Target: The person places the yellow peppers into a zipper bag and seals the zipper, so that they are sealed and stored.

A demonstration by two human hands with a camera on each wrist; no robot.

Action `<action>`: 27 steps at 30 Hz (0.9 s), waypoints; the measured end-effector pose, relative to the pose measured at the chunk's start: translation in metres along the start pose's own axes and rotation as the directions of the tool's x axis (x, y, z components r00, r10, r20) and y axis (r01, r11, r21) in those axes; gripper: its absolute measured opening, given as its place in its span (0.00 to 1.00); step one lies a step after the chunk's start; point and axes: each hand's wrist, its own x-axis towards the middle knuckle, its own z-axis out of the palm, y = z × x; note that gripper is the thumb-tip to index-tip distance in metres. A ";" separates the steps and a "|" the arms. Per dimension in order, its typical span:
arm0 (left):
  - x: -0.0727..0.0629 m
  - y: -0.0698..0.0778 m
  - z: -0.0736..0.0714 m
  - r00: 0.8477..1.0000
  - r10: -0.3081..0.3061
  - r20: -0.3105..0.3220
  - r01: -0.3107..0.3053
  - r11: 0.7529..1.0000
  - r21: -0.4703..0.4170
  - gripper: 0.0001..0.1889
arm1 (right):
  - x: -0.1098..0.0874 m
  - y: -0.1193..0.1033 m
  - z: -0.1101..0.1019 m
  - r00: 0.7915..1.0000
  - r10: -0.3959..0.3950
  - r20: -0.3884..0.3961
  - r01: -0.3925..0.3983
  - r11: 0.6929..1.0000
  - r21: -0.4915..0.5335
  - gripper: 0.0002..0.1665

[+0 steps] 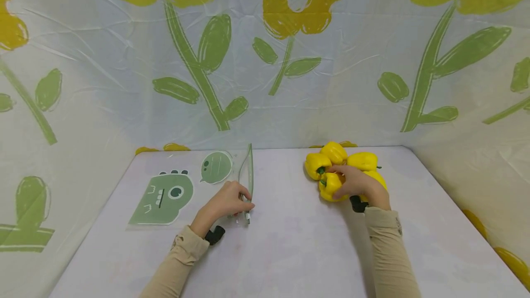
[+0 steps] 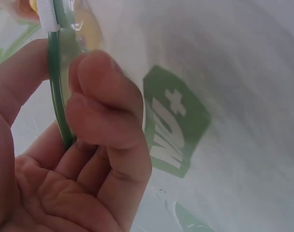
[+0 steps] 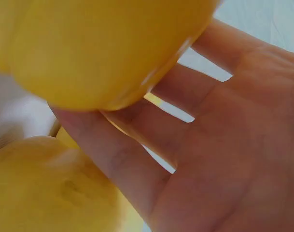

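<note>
The left hand (image 1: 227, 201) has its grip pinched on the green zip edge (image 1: 250, 164) of the clear bag (image 1: 169, 203), that edge running lengthwise away from the person. Well to its right on the counter (image 1: 281, 252), the nearer right hand (image 1: 364, 183) has its grip round the front yellow pepper (image 1: 328, 188), beside other peppers (image 1: 333, 152).
</note>
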 end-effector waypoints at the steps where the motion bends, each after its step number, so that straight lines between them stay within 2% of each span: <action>1: 0.000 0.000 0.000 1.000 0.003 -0.001 -0.003 1.000 0.002 0.05 | -0.001 0.000 -0.002 1.000 -0.004 -0.002 0.004 1.000 -0.001 0.46; 3: 0.000 0.001 0.000 1.000 0.008 -0.001 -0.008 1.000 0.005 0.04 | -0.003 0.001 -0.005 1.000 -0.009 -0.014 0.009 1.000 0.008 0.46; 7: -0.001 0.002 -0.001 1.000 0.007 0.001 -0.007 1.000 0.008 0.04 | -0.004 0.000 -0.009 0.996 -0.066 -0.054 0.069 0.997 0.042 0.46; 11: -0.001 0.003 -0.002 1.000 0.004 0.003 -0.004 1.000 0.007 0.04 | -0.003 -0.001 -0.010 0.986 -0.135 -0.095 0.148 0.977 0.154 0.45; 15: -0.002 0.004 -0.002 1.000 0.011 0.000 -0.011 1.000 0.005 0.04 | 0.000 -0.006 -0.009 0.976 -0.152 -0.159 0.198 0.922 0.332 0.43; 19: -0.001 0.003 -0.002 1.000 0.011 -0.005 -0.011 1.000 0.008 0.04 | 0.005 -0.011 -0.004 0.966 -0.105 -0.237 0.210 0.852 0.479 0.44; 21: -0.001 0.003 -0.002 1.000 0.008 -0.005 -0.008 1.000 0.009 0.04 | 0.009 -0.014 0.001 0.961 -0.078 -0.264 0.218 0.801 0.558 0.44; 22: -0.002 0.003 -0.002 1.000 0.005 -0.004 -0.005 1.000 0.008 0.04 | 0.011 -0.015 0.003 0.958 -0.072 -0.277 0.232 0.761 0.605 0.42; 27: -0.002 0.004 -0.003 1.000 0.000 0.000 0.000 1.000 0.000 0.04 | 0.020 -0.024 0.015 0.935 -0.122 -0.333 0.349 0.482 0.804 0.33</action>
